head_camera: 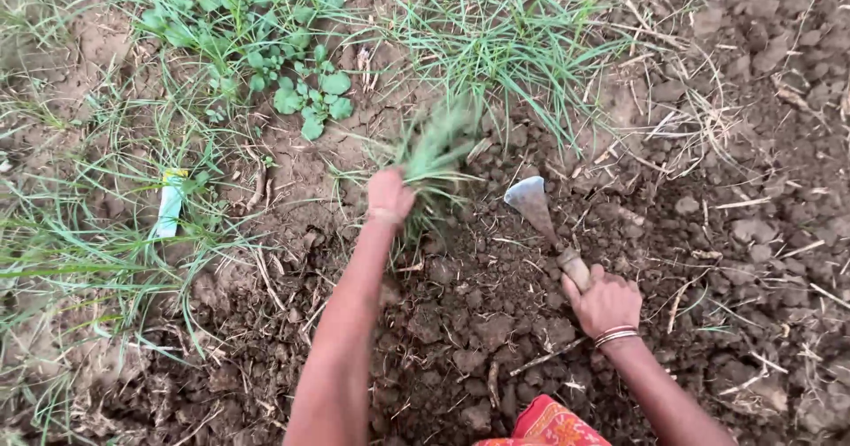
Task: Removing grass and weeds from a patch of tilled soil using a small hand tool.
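My left hand (389, 195) is closed around a blurred tuft of green grass (434, 149) just above the broken soil. My right hand (605, 303), with thin bangles at the wrist, grips the wooden handle of a small hand hoe (535, 203). The hoe's pale metal blade points up and to the left, a short way right of the grass tuft. Loose brown clods (478, 322) lie between my two arms.
Tall grass clumps (496, 39) and a broad-leaved weed (310, 101) grow at the top. A white and green wrapper (168, 203) lies at the left among grass. Dry straw and bare clods (761, 145) fill the right side. Orange patterned cloth (549, 424) shows at the bottom.
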